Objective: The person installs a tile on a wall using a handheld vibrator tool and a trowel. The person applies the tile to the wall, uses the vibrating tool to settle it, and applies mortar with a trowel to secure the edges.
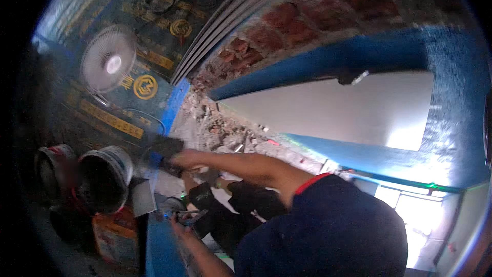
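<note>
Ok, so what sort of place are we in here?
Probably an indoor renovation site: exposed rough red brickwork, loose grey-brown rubble, and dark green sheeting with yellow printed markings point that way.

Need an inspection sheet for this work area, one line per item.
Surface: dark green printed sheet, with rubble beyond its blue edge strip.
Items at hand: dark flat item and grey tool, both too blurred to identify.
Clutter: two open buckets side by side; orange-and-white package below them; long grey strips along the sheet.
Hands: right hand at the dark flat item, left hand at the grey tool; both grips unclear.
Cables: thin pale cord on the sheet near a fan.
Surroundings: exposed brick; blue surface around a pale panel.
</note>
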Tool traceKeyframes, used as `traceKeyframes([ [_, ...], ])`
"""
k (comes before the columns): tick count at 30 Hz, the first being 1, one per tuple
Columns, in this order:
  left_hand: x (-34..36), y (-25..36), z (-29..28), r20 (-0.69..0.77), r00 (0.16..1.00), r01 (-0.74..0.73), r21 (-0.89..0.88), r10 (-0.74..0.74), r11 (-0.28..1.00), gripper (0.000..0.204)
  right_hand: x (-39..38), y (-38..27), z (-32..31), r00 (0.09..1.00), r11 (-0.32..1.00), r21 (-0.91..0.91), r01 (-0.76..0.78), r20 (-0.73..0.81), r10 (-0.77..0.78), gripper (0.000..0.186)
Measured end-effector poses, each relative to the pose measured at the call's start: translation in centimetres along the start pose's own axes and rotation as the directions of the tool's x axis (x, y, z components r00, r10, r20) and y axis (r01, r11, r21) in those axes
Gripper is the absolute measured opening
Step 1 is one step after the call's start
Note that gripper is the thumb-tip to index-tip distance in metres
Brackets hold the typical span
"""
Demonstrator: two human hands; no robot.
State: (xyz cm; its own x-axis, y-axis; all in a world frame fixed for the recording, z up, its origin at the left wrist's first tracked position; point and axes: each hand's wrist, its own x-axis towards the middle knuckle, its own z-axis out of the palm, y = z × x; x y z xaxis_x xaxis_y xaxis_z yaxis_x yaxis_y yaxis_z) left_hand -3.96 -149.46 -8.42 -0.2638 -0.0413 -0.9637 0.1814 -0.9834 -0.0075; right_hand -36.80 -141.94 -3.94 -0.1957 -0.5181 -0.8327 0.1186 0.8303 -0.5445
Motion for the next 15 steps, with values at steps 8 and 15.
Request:
traceKeyframes([
  [8,0.7,3.5,2.0,0.221,0.966,-0.209,0.383,0.131,0.9,0.011,-22.2,10.6,-5.3,0.92,0.803,0.585,0.112,-0.366,0.138,0.041],
  [15,0.9,11.6,10.4,0.093,0.989,-0.146,0.525,0.113,0.839,0.013,-22.0,4.8,-9.6,0.877,-0.115,0.894,0.434,-0.389,0.282,0.024],
])
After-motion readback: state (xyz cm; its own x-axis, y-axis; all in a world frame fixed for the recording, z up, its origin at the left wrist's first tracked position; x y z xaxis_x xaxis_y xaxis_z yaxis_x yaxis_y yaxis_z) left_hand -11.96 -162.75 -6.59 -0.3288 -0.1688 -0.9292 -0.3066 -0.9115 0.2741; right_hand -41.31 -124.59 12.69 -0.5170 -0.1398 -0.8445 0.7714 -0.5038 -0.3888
